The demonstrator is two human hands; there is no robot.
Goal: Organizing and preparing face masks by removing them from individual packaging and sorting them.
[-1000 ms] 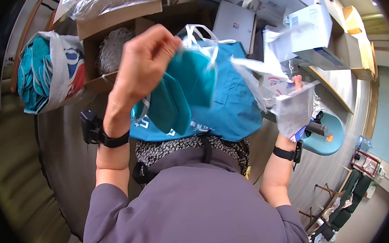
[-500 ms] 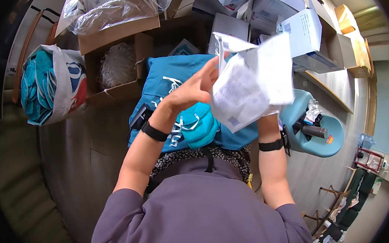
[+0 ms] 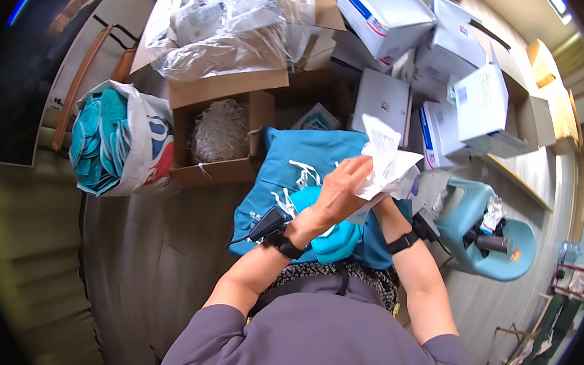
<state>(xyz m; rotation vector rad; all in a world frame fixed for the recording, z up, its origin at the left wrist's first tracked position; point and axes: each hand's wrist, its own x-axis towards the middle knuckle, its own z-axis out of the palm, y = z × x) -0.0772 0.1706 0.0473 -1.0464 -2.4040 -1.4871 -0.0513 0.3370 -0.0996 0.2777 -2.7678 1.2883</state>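
Note:
In front of my lap is a crumpled white printed packet [image 3: 388, 164], its upper edges sticking up. My left hand [image 3: 343, 188] is closed with its fingers at the packet's left side. My right hand [image 3: 381, 205] grips the packet from below and is mostly hidden behind it. Under my forearms, several teal face masks [image 3: 335, 246] with white straps [image 3: 283, 201] lie on a blue cloth [image 3: 284, 151] spread over my lap. Part of the masks is covered by my left hand and wrist.
To the left stand a white bag [image 3: 145, 145] full of teal masks and an open carton [image 3: 207, 172] holding a bundle of white straps. Behind are a carton of clear plastic packets [image 3: 229, 26] and several white boxes [image 3: 380, 104]. A light blue stool [image 3: 464, 217] stands right.
The packet has come down and crumpled, where before it was raised and spread flatter. My left hand, earlier with fingers apart, has closed at it. The whole view has shifted.

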